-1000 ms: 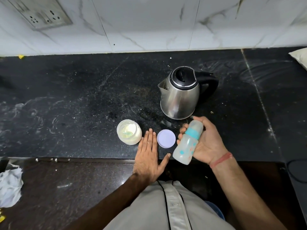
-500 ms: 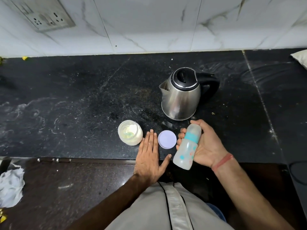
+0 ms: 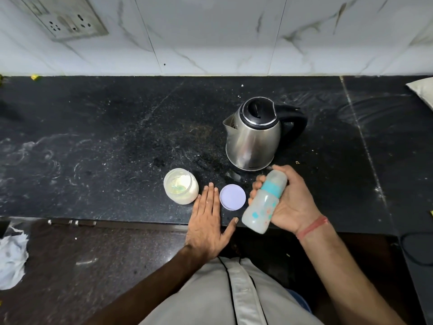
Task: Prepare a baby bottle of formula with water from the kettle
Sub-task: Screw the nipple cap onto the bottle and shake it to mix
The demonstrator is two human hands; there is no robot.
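Observation:
My right hand (image 3: pixel 290 205) grips a capped baby bottle (image 3: pixel 262 206) with a teal collar, tilted with its cap toward the kettle and held just above the counter's front edge. The steel kettle (image 3: pixel 254 137) with black lid and handle stands right behind it, spout to the left. My left hand (image 3: pixel 207 221) rests flat on the black counter (image 3: pixel 105 137), fingers straight. It lies between an open jar of pale formula powder (image 3: pixel 181 189) and the jar's lavender lid (image 3: pixel 232 197), which lies flat on the counter.
A white marble wall with a socket plate (image 3: pixel 68 17) backs the counter. A crumpled white cloth (image 3: pixel 11 259) lies low at the left. A pale object (image 3: pixel 424 90) pokes in at the right edge.
The bottle in my right hand has shifted slightly, still tilted. My left hand stays flat on the counter. The view has edged a little.

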